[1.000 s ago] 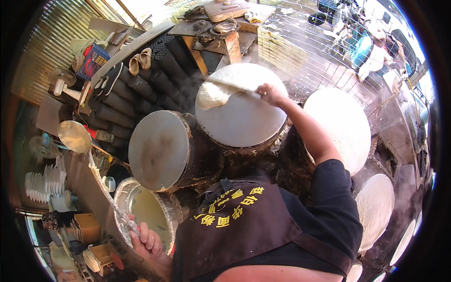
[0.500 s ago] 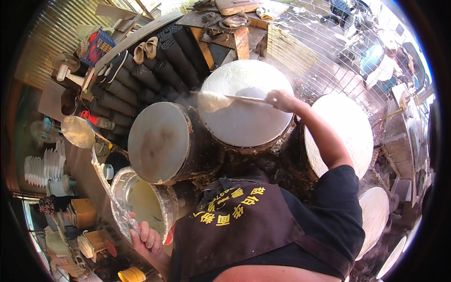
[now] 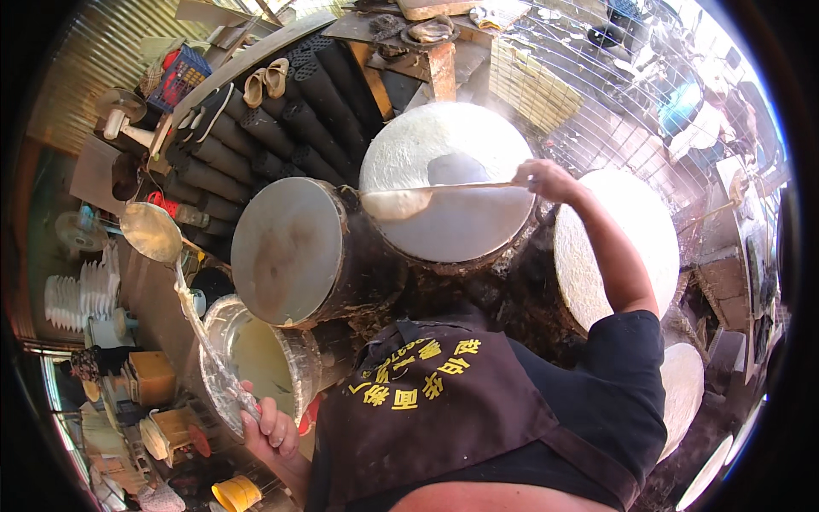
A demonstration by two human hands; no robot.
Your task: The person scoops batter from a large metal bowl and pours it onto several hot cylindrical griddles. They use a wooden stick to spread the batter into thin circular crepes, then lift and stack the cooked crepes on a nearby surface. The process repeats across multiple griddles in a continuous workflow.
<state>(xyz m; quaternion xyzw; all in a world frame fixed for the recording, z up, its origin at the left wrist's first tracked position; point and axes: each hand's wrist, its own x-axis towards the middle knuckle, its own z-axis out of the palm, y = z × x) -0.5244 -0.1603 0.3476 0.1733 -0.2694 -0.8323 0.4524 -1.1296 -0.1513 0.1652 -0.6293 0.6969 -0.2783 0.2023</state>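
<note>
My right hand (image 3: 548,181) grips the thin handle of a wooden spreader (image 3: 397,204). Its pale blade lies across the middle round griddle (image 3: 452,230). White batter (image 3: 405,145) coats the far and left part of this griddle; the near part shows grey. On the left, my left hand (image 3: 275,433) is closed round the handle of a long batter-crusted ladle (image 3: 152,233). The ladle's round bowl points away from me, left of a pot (image 3: 223,337) of pale batter. The handle crosses the pot's left rim.
A bare grey griddle (image 3: 286,256) stands left. A white-coated griddle (image 3: 616,247) stands right, with another coated round (image 3: 682,399) nearer me. Black coal cylinders (image 3: 256,145) are stacked at the far left. A yellow container (image 3: 236,493) sits low left.
My right hand has moved right and drawn the spreader rightward and slightly nearer across the griddle. The ladle in my left hand has shifted slightly right.
</note>
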